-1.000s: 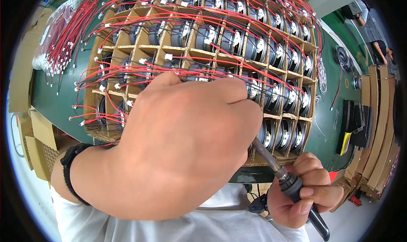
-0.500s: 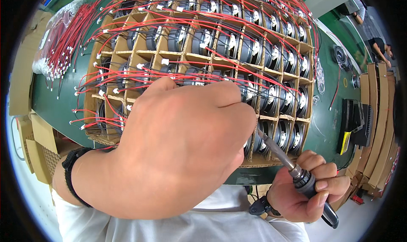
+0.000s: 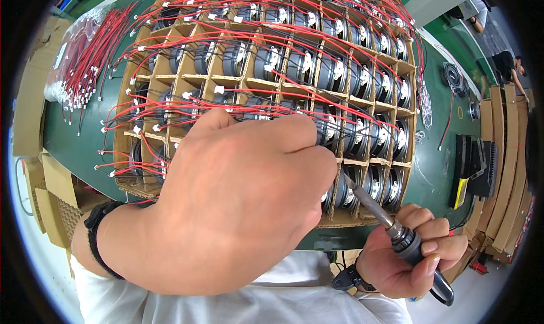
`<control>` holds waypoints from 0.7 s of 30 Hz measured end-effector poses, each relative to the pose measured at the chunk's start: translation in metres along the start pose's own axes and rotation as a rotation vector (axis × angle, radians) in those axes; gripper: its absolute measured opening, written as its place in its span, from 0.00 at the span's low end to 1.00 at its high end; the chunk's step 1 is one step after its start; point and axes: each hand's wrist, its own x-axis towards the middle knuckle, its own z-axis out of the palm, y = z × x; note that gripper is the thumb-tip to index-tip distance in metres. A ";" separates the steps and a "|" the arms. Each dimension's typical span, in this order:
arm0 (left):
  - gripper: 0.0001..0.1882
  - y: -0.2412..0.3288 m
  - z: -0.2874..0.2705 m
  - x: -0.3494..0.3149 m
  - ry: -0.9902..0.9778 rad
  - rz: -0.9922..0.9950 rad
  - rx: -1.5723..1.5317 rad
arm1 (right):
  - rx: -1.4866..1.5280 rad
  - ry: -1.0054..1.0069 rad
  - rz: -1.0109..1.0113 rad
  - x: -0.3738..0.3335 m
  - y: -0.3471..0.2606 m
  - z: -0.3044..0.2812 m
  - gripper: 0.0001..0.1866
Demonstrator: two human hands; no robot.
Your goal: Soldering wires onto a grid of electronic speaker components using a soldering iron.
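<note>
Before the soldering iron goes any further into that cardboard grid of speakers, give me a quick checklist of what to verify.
1. Right hand grips the black-handled soldering iron firmly: ok.
2. Iron tip visible at the joint: not ok, hidden behind the left hand.
3. Left hand's fingers clear of the hot tip: cannot tell.
4. Thin red wires clear of the shaft: cannot tell.
5. Brown cardboard divider tray flat on the green table: ok.

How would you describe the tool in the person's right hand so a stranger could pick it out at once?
Start at the cardboard grid tray of round speakers on the green table. At its near right corner the right hand grips a soldering iron. It is the only thin metal shaft with a dark handle among red wires.
</note>
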 end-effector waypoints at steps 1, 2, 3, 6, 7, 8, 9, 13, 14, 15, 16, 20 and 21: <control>0.10 0.000 0.000 0.000 -0.004 -0.002 0.004 | 0.004 0.004 0.000 0.000 0.000 0.000 0.13; 0.10 0.000 0.000 0.000 -0.002 0.002 0.003 | 0.005 0.003 0.001 0.000 0.000 0.001 0.13; 0.10 0.000 0.000 -0.001 0.001 0.007 0.001 | 0.006 0.001 0.002 0.001 0.000 0.001 0.13; 0.09 -0.002 0.000 -0.001 0.023 0.030 -0.030 | 0.011 -0.001 0.016 0.002 -0.001 0.001 0.13; 0.09 -0.002 -0.001 -0.001 0.023 0.032 -0.046 | 0.014 -0.001 0.024 0.002 -0.001 0.001 0.13; 0.09 -0.003 -0.001 -0.001 0.034 0.041 -0.056 | 0.014 0.000 0.024 0.003 -0.001 0.001 0.13; 0.09 -0.004 -0.001 -0.001 0.045 0.050 -0.067 | 0.014 0.001 0.027 0.003 -0.002 0.001 0.13; 0.11 -0.008 0.001 0.002 0.134 0.149 -0.218 | 0.026 0.024 0.035 0.004 -0.002 0.001 0.13; 0.11 -0.006 0.001 0.002 0.159 0.127 -0.285 | 0.029 0.026 0.042 0.004 -0.002 0.001 0.13; 0.12 -0.005 0.001 0.002 0.186 0.107 -0.352 | 0.032 0.029 0.050 0.004 -0.002 0.001 0.14; 0.12 -0.002 -0.001 0.001 0.212 0.030 -0.416 | 0.033 0.031 0.061 0.005 -0.003 0.000 0.14; 0.12 0.001 -0.014 -0.008 0.089 0.009 -0.238 | 0.070 0.006 0.071 0.005 -0.003 -0.001 0.14; 0.11 -0.002 -0.019 -0.010 0.000 0.077 -0.085 | 0.048 0.015 0.062 0.005 -0.003 -0.002 0.14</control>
